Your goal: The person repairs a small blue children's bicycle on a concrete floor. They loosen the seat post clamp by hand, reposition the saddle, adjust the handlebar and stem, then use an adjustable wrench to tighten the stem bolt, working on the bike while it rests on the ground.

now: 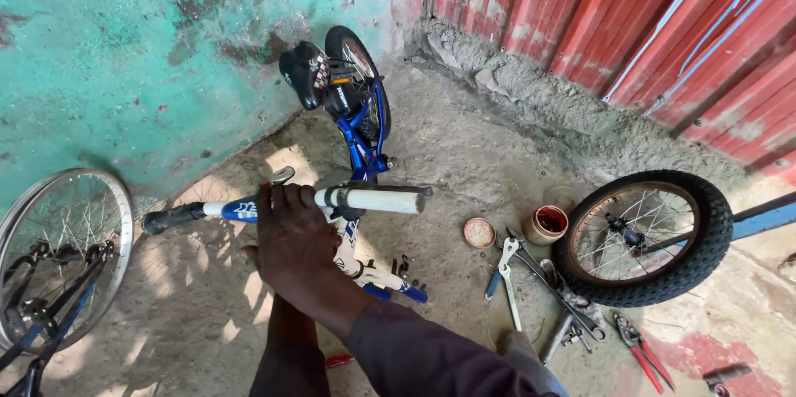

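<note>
A small blue and white bicycle stands in front of me on the concrete, with a black saddle and its rear wheel against the wall. No wheel sits in its white fork. My right hand grips the middle of the handlebar, fingers curled over the bar. My left forearm runs up under it. The left hand itself is hidden beneath the right hand. A black grip caps the bar's left end.
A loose small wheel with a knobby tyre stands at the right. Beside it lie spanners, red-handled pliers, an open tin and its lid. A larger spoked wheel is at the left. Turquoise and red corrugated walls close the back.
</note>
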